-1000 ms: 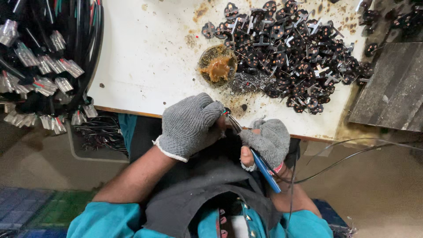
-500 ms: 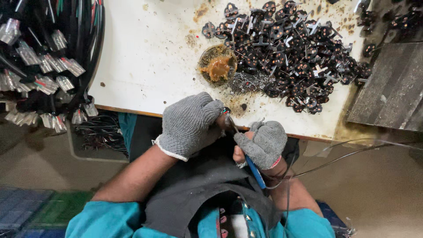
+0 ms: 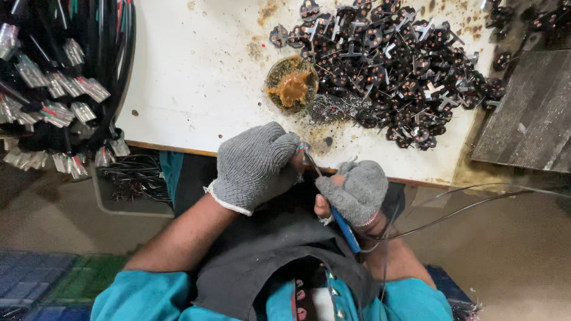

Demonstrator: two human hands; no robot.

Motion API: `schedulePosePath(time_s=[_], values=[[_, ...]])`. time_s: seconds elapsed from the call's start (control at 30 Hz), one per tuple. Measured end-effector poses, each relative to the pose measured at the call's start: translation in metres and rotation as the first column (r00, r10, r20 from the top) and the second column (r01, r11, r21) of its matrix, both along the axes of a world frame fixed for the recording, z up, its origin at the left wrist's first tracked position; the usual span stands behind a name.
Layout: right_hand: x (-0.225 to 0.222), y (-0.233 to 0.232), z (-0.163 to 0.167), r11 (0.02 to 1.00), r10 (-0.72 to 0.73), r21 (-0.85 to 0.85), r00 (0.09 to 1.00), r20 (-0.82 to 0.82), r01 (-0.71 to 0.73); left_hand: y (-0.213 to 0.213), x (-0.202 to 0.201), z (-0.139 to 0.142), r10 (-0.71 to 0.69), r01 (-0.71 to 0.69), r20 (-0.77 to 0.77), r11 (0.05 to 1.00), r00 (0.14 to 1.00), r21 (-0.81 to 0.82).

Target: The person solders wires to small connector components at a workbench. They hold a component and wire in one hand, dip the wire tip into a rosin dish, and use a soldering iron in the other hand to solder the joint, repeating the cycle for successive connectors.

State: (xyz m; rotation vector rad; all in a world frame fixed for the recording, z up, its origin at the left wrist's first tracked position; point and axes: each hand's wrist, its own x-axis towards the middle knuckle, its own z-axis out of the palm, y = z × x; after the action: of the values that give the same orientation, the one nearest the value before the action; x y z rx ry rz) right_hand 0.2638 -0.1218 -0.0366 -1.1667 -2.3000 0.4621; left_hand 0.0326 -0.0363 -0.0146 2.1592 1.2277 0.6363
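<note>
At the near edge of the stained white table, seen from the head camera, we have both gloved hands close together. Our left hand, in a grey knit glove, is closed around a small part pinched at the fingertips; the part itself is mostly hidden. Our right hand is clamped on a blue-handled soldering iron, its thin tip angled up toward that part. Just beyond the hands sits a round tin of brown flux, and right of it a heap of dark round components. Bundled wires with connectors lie far left.
</note>
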Motion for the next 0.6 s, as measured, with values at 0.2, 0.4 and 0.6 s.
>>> schedulePosePath(time_s=[0.2, 0.4, 0.6], values=[[-0.023, 0.007, 0.048, 0.851, -0.489, -0.379, 0.812, -0.318, 0.364, 0.001, 0.002, 0.004, 0.023, -0.023, -0.006, 1.000, 1.000, 0.016], [-0.015, 0.026, 0.058, 0.699, -0.711, -0.385, 0.646, -0.279, 0.603, 0.003, 0.002, 0.007, 0.003, -0.004, 0.020, 1.000, 1.000, 0.023], [0.007, 0.045, 0.041, 0.788, -0.615, -0.069, 0.778, -0.127, 0.612, 0.001, 0.005, 0.004, 0.043, -0.044, 0.017, 0.998, 0.999, 0.052]])
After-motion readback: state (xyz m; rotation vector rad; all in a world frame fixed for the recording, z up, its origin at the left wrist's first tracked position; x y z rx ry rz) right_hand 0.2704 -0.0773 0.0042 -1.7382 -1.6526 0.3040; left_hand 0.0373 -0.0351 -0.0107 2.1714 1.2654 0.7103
